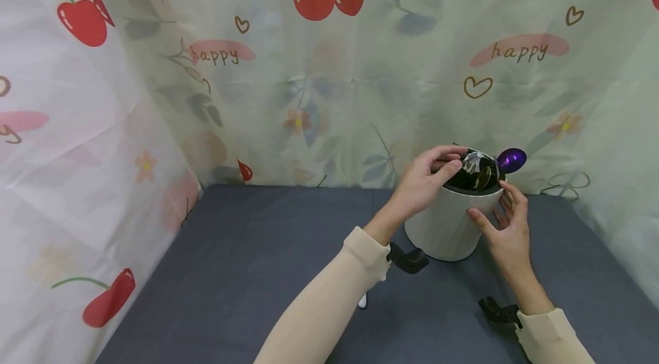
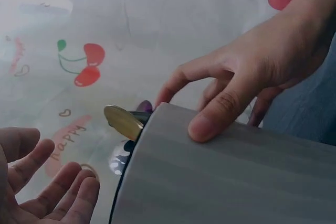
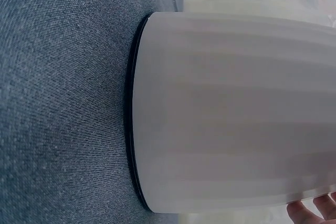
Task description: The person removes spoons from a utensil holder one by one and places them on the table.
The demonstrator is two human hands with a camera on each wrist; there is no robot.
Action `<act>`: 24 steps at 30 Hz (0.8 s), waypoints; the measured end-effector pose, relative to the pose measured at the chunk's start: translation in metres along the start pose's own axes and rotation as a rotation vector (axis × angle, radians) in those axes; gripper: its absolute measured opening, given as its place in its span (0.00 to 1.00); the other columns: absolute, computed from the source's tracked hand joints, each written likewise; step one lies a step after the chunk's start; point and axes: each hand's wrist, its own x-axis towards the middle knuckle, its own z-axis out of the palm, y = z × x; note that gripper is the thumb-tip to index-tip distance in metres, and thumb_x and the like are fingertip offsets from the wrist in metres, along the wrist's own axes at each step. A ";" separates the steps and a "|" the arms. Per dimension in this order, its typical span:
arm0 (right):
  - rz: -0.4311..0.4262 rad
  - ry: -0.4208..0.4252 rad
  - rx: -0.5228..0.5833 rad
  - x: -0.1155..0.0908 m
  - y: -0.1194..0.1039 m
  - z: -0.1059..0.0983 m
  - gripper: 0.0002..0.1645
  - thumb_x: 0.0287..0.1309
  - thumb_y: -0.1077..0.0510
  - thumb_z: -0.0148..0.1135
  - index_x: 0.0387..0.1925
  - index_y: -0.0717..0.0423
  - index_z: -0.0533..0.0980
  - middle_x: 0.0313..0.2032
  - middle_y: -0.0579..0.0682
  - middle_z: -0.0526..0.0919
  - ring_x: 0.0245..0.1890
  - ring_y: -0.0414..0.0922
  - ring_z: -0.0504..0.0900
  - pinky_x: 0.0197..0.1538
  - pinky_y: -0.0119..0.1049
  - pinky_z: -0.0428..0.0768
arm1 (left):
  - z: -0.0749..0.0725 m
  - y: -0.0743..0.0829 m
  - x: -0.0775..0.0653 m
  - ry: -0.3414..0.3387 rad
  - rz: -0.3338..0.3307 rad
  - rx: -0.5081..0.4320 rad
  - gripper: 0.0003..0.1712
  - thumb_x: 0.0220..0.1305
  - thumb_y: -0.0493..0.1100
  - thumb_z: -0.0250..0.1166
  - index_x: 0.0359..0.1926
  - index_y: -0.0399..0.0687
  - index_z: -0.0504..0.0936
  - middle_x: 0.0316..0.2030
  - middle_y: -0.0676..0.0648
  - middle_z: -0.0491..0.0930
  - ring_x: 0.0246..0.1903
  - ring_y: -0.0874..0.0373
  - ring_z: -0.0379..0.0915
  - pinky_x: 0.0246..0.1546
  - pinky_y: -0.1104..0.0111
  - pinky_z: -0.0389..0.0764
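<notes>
A white ribbed bin (image 1: 453,232) with a dark rim stands upright on the right part of the table. Metal utensils rise from its mouth: a purple spoon (image 1: 512,160) leaning out to the right, a shiny silver piece (image 1: 475,161), and a gold spoon (image 2: 123,121). My right hand (image 1: 508,238) holds the bin's right side, thumb on the wall and fingers round the edge near the rim. Over the left side of the mouth is my left hand (image 1: 423,178), its fingers loosely bent; in the left wrist view nothing lies between them. The utensils' lower ends are hidden inside.
A dark grey cloth covers the table (image 1: 257,261). A small white tip (image 1: 362,301) shows beside my left sleeve, the rest hidden. Printed curtains (image 1: 329,95) hang behind the table and along its sides. Black wrist mounts (image 1: 409,259) stick out from both cuffs.
</notes>
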 end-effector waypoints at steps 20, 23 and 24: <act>-0.013 -0.007 0.019 0.000 0.000 -0.001 0.50 0.64 0.69 0.70 0.79 0.42 0.55 0.78 0.51 0.59 0.77 0.50 0.61 0.77 0.43 0.62 | 0.028 0.006 0.010 -0.053 -0.100 0.172 0.19 0.80 0.48 0.60 0.67 0.58 0.80 0.58 0.54 0.80 0.54 0.71 0.77 0.50 0.80 0.77; -0.013 -0.007 0.026 0.000 0.000 -0.001 0.50 0.64 0.70 0.69 0.79 0.42 0.55 0.77 0.51 0.60 0.77 0.49 0.61 0.78 0.43 0.62 | 0.032 0.007 0.012 -0.074 -0.127 0.176 0.20 0.79 0.47 0.61 0.68 0.60 0.79 0.57 0.55 0.81 0.54 0.72 0.78 0.51 0.80 0.77; -0.013 -0.008 0.027 0.000 0.000 -0.001 0.50 0.65 0.70 0.69 0.79 0.42 0.55 0.77 0.51 0.59 0.77 0.49 0.61 0.78 0.43 0.62 | 0.033 0.008 0.012 -0.085 -0.132 0.180 0.20 0.79 0.47 0.62 0.68 0.60 0.78 0.57 0.56 0.82 0.54 0.72 0.78 0.51 0.81 0.77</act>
